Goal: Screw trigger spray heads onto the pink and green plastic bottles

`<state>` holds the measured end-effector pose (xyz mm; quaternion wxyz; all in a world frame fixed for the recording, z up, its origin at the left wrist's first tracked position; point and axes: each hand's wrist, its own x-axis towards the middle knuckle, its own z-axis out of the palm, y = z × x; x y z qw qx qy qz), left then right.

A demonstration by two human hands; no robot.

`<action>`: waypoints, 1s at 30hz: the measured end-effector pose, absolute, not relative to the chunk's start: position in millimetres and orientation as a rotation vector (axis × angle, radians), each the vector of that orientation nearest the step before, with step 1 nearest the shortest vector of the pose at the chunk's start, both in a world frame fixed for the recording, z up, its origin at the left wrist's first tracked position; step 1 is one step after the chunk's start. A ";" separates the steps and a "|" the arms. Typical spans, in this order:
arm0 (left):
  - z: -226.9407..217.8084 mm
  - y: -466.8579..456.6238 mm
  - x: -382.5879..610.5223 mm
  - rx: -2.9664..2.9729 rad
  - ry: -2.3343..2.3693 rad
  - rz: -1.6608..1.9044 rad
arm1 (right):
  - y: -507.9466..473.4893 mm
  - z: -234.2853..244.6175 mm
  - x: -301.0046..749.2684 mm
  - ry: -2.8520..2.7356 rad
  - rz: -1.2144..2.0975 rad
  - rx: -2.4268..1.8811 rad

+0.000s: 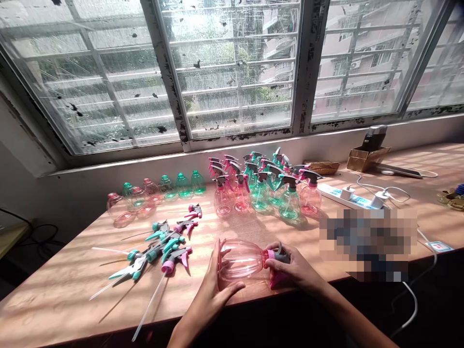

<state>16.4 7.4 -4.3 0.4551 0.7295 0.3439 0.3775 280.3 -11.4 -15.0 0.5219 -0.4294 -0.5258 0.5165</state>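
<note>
A clear pink spray bottle (pixel 241 261) lies on its side near the front edge of the wooden table (pixel 72 285). My left hand (pixel 210 290) wraps around the bottle's base end. My right hand (pixel 290 266) is closed on the grey and pink trigger head (pixel 277 263) at the bottle's neck. Both hands hold the same bottle just above the tabletop.
Several loose trigger heads with long dip tubes (pixel 159 251) lie to the left. Bottles without heads (pixel 159 191) stand at the back left. Bottles with trigger heads (pixel 264 188) cluster at the back centre. A power strip (pixel 348 195), cables and a cardboard box (pixel 366 157) sit to the right.
</note>
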 end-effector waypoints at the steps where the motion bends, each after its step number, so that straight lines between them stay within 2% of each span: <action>1: -3.8 7.1 16.4 1.802 0.858 0.924 | -11.3 -14.3 279.9 -1.245 1.251 -1.022; 9: -20.9 17.6 12.6 1.890 0.761 1.006 | -11.8 -12.7 277.7 -1.209 1.293 -0.977; 30: -4.1 7.2 14.2 1.946 0.879 0.930 | -12.1 -13.9 280.9 -1.251 1.303 -1.010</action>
